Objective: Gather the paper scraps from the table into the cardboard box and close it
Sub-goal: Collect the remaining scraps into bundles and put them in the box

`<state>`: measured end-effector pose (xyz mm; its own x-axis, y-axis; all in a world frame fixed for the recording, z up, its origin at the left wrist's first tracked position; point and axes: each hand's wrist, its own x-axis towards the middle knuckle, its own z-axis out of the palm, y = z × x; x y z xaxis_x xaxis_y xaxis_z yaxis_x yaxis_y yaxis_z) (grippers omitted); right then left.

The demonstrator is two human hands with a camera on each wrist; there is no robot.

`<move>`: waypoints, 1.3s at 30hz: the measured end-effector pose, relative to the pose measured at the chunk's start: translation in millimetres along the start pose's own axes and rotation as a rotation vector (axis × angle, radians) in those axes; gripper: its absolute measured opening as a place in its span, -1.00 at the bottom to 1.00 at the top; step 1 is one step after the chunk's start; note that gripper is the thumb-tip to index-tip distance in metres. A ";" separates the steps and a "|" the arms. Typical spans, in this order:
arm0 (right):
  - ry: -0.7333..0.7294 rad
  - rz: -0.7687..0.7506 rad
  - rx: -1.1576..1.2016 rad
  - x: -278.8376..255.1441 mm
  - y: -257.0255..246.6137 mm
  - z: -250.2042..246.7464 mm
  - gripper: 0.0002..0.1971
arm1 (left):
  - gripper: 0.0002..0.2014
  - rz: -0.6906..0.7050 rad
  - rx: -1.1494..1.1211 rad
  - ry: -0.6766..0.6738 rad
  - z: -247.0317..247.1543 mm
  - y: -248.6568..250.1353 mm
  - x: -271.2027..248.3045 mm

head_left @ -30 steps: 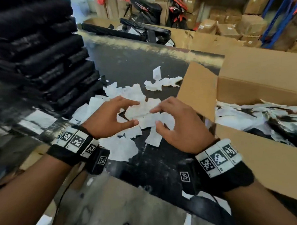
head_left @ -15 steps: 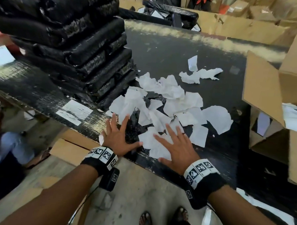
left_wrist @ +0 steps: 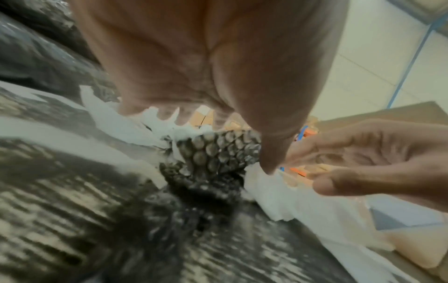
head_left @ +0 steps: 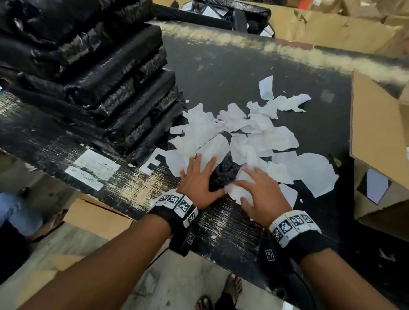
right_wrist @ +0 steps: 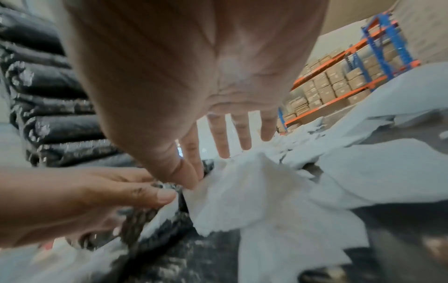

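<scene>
Both hands sit at the near edge of the loose heap of paper scraps (head_left: 244, 137) on the black desk (head_left: 237, 69), placed as if to rake the pieces together into 1 pile before lifting them. The left hand (head_left: 199, 180) lies flat with its fingers spread and nearly straight, palm down on the white paper at the left of the heap; it grips nothing. Its thumb reaches in toward a crumpled dark piece of bubble wrap (head_left: 223, 176) that lies between the 2 hands. The right hand (head_left: 260, 194) is also open, fingers long and only slightly bent, resting on a scrap with the thumb touching the paper's edge, as the right wrist view shows. Neither hand has closed on anything yet, so I judge this to be the sweeping-in stage, not a lift.

The scraps spread from the hands back toward the middle of the desk, with a few pieces (head_left: 278, 99) lying apart at the far side. The cardboard box (head_left: 382, 129) stands at the right edge of the desk, flaps up and open, some white paper already inside it. It is near the heap but not touching the hands. A stack of black wrapped bundles (head_left: 85, 67) stands just beside the scraps on the left, which likely limits the sweep from that side.
</scene>
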<state>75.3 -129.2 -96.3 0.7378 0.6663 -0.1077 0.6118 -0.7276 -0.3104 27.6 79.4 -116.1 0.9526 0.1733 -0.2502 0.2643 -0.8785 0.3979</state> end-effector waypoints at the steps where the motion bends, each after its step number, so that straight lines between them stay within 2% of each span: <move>1: 0.068 0.025 0.041 -1.8 1.6 -3.2 -0.52 | 0.03 -0.022 0.017 0.034 -1.3 1.3 -3.3; 4: 0.288 0.169 0.110 -5.2 9.9 -7.9 -0.48 | 0.05 -0.112 0.046 0.083 2.3 -6.4 -26.3; 6: 0.331 0.356 0.068 -3.1 20.5 -7.5 -0.32 | 0.08 -0.189 0.021 0.051 13.8 -14.8 -44.1; 8: 0.203 0.551 0.062 3.1 31.2 -5.3 -0.15 | 0.12 -0.242 -0.021 0.006 26.0 -18.7 -54.8; 10: 0.039 0.641 0.128 12.5 36.5 -1.0 -0.10 | 0.14 -0.228 -0.047 -0.014 34.7 -14.9 -53.1; 12: -0.042 0.589 0.160 19.7 33.8 5.4 -0.13 | 0.14 -0.153 -0.066 -0.003 37.5 -4.6 -43.0; 15: -0.046 0.432 0.153 23.4 23.1 14.3 -0.23 | 0.10 -0.013 -0.167 0.013 34.5 11.8 -22.7; 17: 0.010 0.389 0.232 21.5 19.2 11.6 -0.30 | 0.05 0.061 -0.188 0.055 28.2 20.6 -14.2; 20: 0.189 0.354 0.292 17.1 23.6 1.5 -0.41 | -0.03 0.138 -0.154 0.193 9.1 21.7 -8.9; 23: 0.331 0.441 0.262 19.8 39.4 -13.0 -0.39 | -0.02 0.084 -0.169 0.265 -18.9 5.9 9.4; 25: 0.307 0.582 0.208 28.4 55.2 -20.1 -0.28 | 0.04 -0.021 -0.161 0.253 -35.4 -8.0 36.5; 28: 0.133 0.824 0.168 48.0 74.8 -21.7 -0.15 | 0.07 -0.162 -0.143 0.180 -46.9 -21.5 86.5; 30: 0.065 0.892 0.227 61.4 76.4 -19.3 -0.15 | 0.11 -0.188 -0.146 0.097 -45.0 -19.4 111.8; 32: 0.051 0.825 0.270 72.6 68.1 -15.6 -0.19 | 0.11 -0.119 -0.141 -0.005 -38.2 -7.3 124.0; 35: 0.056 0.614 0.344 84.3 46.5 -13.4 -0.25 | 0.13 0.053 -0.111 -0.107 -33.3 14.4 126.7; 37: 0.109 0.564 0.371 87.5 36.7 -17.8 -0.29 | 0.11 0.118 -0.069 -0.096 -38.6 20.1 129.7; 39: 0.257 0.604 0.380 88.4 37.1 -29.8 -0.34 | 0.09 0.152 -0.057 0.000 -49.7 17.1 140.1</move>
<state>171.7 -102.2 -89.3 0.9851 0.0769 -0.1537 -0.0261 -0.8169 -0.5762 173.1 110.7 -100.4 0.9821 0.0404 -0.1838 0.1256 -0.8681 0.4803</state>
